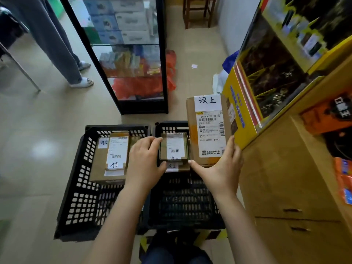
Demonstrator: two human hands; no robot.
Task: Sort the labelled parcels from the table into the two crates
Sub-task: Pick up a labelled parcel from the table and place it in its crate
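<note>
Left hand [146, 159] is gripping the small parcel [174, 147] by its edge, fingers over the top and thumb underneath, right above the right crate [182, 202]. Right hand [219, 168] is spanning the big parcel [207, 128], thumb at the lower corner, fingers up the outer side. It's getting tight there, with fingers sitting against the yellow display box [245, 130]. Bare crate floor is showing below both wrists. Left crate [80, 168], beyond the left hand, is holding two labelled parcels [114, 157].
</note>
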